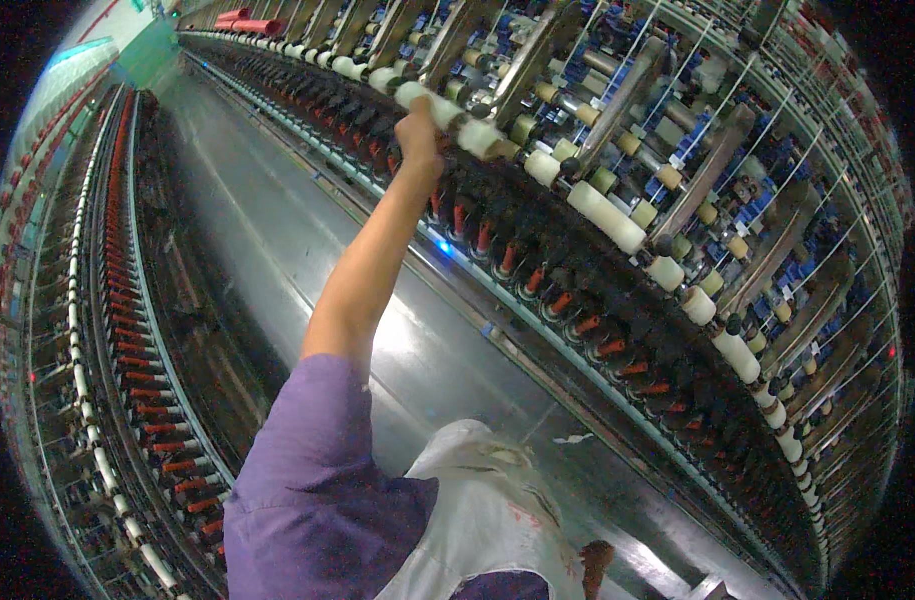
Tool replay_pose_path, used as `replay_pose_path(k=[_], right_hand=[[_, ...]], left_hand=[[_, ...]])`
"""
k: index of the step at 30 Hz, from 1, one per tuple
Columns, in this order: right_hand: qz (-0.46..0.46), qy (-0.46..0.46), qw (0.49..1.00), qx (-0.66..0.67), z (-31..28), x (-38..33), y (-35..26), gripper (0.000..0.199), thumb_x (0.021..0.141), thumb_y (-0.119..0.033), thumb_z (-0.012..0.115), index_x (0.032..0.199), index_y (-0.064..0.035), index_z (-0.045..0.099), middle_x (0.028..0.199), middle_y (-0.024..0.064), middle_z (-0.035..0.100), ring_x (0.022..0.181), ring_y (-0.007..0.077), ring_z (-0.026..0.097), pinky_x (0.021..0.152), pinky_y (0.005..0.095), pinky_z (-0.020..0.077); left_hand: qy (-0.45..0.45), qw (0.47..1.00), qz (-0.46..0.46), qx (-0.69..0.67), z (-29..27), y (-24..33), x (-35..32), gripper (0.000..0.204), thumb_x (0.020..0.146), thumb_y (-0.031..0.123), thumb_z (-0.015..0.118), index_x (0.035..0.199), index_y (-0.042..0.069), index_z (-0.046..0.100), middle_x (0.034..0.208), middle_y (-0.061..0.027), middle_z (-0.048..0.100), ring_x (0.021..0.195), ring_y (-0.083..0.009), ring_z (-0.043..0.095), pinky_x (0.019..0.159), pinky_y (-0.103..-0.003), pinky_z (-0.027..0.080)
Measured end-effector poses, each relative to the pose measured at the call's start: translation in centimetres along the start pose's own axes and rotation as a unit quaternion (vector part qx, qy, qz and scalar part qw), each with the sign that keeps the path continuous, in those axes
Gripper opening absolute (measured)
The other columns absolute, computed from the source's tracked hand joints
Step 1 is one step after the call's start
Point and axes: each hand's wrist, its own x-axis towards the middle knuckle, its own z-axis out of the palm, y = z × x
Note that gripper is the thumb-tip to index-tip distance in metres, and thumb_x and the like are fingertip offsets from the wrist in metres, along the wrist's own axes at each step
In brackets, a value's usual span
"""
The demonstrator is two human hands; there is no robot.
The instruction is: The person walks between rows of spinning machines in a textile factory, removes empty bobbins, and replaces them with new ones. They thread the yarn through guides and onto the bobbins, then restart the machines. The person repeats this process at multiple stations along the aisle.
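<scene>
My left arm, in a purple sleeve, stretches across to the long spinning frame on the right. At its end my left hand (417,132) is closed, with its upper fingers against a white roller (439,110) in the roller row. What its fingertips hold, if anything, is hidden. Beside it sits another white roller (480,138). Below the hand, a row of red-orange bobbins (483,236) stands on spindles in the dark lower part of the frame. My right hand is not in view.
A second frame with red bobbins (177,466) and white rollers runs along the left. Between the two lies a shiny grey floor (267,205). Slanted metal arms (622,95) stick out over the rollers. Red tubes (249,24) lie atop the far end. My pale apron (477,500) hangs below.
</scene>
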Motion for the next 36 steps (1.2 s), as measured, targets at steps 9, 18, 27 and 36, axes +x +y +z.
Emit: replay_pose_path(k=[9, 18, 27, 36], right_hand=[[-0.035, -0.053, 0.998, -0.003, 2.6, 2.5, -2.6, 0.017, 0.083, -0.021, 0.062, 0.082, -0.0035, 0.060, 0.078, 0.0090, 0.063, 0.067, 0.0227, 0.060, 0.056, 0.0396, 0.0497], [-0.029, -0.095, 0.995, -0.001, 7.8, 7.4, -6.0, 0.016, 0.081, -0.020, 0.064, 0.080, -0.0043, 0.060, 0.077, 0.0090, 0.063, 0.067, 0.0228, 0.059, 0.056, 0.0401, 0.0492], [-0.008, -0.095, 0.993, 0.066, 8.7, 3.3, 8.0, 0.016, 0.079, -0.020, 0.066, 0.078, -0.0052, 0.060, 0.077, 0.0089, 0.062, 0.067, 0.0229, 0.059, 0.056, 0.0405, 0.0487], [-0.074, 0.277, 0.950, 0.123, 14.1, -8.0, 27.8, 0.013, 0.076, -0.014, 0.060, 0.079, -0.0021, 0.063, 0.076, 0.0172, 0.062, 0.063, 0.0342, 0.058, 0.055, 0.0443, 0.0461]], left_hand=[[-0.159, 0.967, 0.055, 0.193, 1.1, 3.3, 1.3, 0.030, 0.088, 0.030, 0.056, 0.076, 0.003, 0.060, 0.067, -0.0076, 0.059, 0.061, -0.0177, 0.059, 0.059, -0.031, 0.049], [-0.120, 0.983, -0.101, 0.092, 2.1, 2.5, 0.2, 0.042, 0.083, 0.043, 0.064, 0.081, 0.003, 0.056, 0.069, -0.0055, 0.057, 0.045, -0.0104, 0.046, 0.036, -0.024, 0.031], [-0.086, 0.974, -0.096, 0.188, -12.1, -17.8, -12.7, 0.021, 0.090, 0.026, 0.056, 0.095, 0.005, 0.057, 0.074, -0.0040, 0.059, 0.054, -0.0105, 0.050, 0.046, -0.025, 0.040], [-0.703, 0.512, -0.118, 0.480, -27.3, -35.0, -54.6, 0.014, 0.079, 0.016, 0.063, 0.082, 0.002, 0.065, 0.070, -0.0069, 0.064, 0.065, -0.0174, 0.061, 0.062, -0.029, 0.050]])
